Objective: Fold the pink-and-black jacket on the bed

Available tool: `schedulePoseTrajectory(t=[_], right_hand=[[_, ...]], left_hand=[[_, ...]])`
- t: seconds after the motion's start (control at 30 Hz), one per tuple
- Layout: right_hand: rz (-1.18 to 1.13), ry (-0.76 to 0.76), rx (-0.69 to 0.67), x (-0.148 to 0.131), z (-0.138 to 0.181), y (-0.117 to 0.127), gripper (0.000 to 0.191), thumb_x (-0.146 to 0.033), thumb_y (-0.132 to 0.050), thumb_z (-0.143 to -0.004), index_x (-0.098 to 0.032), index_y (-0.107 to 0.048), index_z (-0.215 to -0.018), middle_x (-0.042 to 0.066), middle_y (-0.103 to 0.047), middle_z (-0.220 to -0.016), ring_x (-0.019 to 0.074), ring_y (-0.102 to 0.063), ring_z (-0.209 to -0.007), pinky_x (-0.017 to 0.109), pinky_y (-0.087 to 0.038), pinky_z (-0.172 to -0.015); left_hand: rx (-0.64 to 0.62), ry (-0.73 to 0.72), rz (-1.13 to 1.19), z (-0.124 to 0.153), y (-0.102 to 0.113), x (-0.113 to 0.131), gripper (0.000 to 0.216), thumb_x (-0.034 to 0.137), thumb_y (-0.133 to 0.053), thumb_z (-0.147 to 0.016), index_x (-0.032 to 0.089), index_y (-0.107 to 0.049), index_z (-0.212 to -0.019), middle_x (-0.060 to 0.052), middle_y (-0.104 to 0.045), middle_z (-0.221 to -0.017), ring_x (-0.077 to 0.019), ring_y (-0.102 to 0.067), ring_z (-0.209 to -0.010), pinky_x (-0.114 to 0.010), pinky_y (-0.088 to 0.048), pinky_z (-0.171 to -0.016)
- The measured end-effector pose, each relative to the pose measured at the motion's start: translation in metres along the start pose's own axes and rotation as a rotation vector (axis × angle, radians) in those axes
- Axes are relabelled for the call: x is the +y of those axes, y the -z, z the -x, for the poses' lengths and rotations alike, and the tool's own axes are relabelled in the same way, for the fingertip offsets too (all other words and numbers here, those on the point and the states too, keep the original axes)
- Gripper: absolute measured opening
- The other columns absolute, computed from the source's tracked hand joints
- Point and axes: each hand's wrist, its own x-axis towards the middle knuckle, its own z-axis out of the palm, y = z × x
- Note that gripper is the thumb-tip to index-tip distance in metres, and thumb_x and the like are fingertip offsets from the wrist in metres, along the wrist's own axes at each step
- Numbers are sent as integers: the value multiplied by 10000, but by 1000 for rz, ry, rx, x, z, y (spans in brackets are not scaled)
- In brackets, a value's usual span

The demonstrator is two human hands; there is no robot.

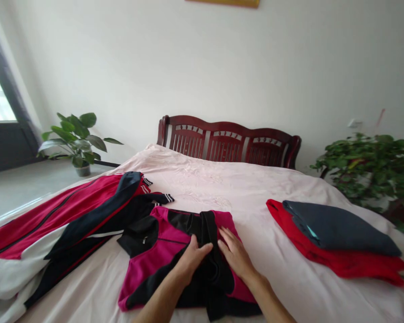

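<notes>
A magenta and black jacket (161, 253) lies partly folded on the pink bedsheet (222, 188) in front of me. My left hand (192, 258) rests on its black middle part, fingers curled and pressing on the fabric. My right hand (234, 253) lies flat beside it on the jacket's right side, fingers stretched out. Both hands touch the garment; neither lifts it.
A red, navy and white jacket (54, 224) sprawls over the bed's left side. At the right sit a folded dark garment (336, 229) on a folded red one (350, 262). Dark wooden headboard (229, 143) at the back. Potted plants stand at left (76, 139) and right (370, 168).
</notes>
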Motion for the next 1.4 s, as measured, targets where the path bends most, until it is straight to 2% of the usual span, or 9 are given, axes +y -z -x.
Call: schedulePoseTrajectory(t=[0.2,0.4,0.53,0.63,0.77,0.93,1.07,1.3,1.4], right_hand=[[-65,226,-176,-24,64,35,799,-522,-674,-815,-269,-397,-1520,105,-400,-1564,310,-364,-1441,504,-347,-1160],[345,441,-90,-26,103,20,1031,-118,-631,-664,-319,-208,-1582,30,-361,-1590,282,-379,-1434,441,-379,-1146],[350,403,12,-23,96,11,969,-58,-552,-605,-314,-376,-1523,26,-569,-1433,255,-560,-1266,397,-469,-1054],[169,347,125,-23,85,15,715,-85,-560,-675,-293,-580,-1358,31,-685,-1235,226,-639,-1128,348,-514,-990],[-212,141,377,-31,68,33,295,-288,-579,-861,-234,-679,-1133,64,-720,-1087,223,-678,-1019,329,-546,-924],[-518,-38,496,-48,46,52,391,-432,-573,-910,-199,-630,-1218,91,-703,-1179,251,-651,-1106,369,-520,-980],[-278,121,538,-60,38,26,336,-327,-553,-926,-230,-616,-1241,90,-673,-1173,235,-628,-1113,366,-517,-972],[224,289,205,-68,54,-44,567,-18,-649,-722,-309,-653,-1208,21,-679,-1067,228,-652,-932,368,-561,-843],[267,256,193,-70,59,-45,568,-30,-660,-735,-307,-652,-1231,29,-681,-1085,233,-648,-950,378,-552,-863]], left_hand=[[122,107,-64,16,27,3,811,384,-713,-845,287,-258,-1508,-117,-647,-1285,-226,-727,-898,-328,-576,-741],[379,-25,-74,-10,43,39,749,311,-767,-809,227,-389,-1450,-152,-615,-1281,-194,-702,-903,-265,-563,-696],[312,-18,-105,-24,33,48,446,186,-783,-758,148,-625,-1173,-57,-717,-889,-139,-665,-648,-217,-525,-584],[233,-1,-101,-24,26,49,181,115,-720,-771,133,-671,-945,-9,-681,-677,-126,-615,-517,-229,-524,-538],[168,36,-6,-22,21,52,150,135,-607,-849,149,-617,-997,-28,-703,-748,-164,-684,-594,-304,-593,-632],[102,115,126,-24,19,46,269,172,-553,-886,135,-518,-1150,-126,-706,-986,-253,-751,-768,-449,-605,-792],[105,148,88,-25,30,35,266,177,-552,-881,149,-539,-1145,-133,-700,-1037,-239,-743,-751,-418,-601,-774],[197,86,-118,-24,43,35,632,559,-696,-796,222,-508,-1296,-141,-692,-1073,-289,-706,-830,-433,-564,-747],[171,-77,-162,-26,33,29,796,355,-843,-676,235,-450,-1357,-119,-692,-1136,-303,-675,-1017,-416,-534,-888]])
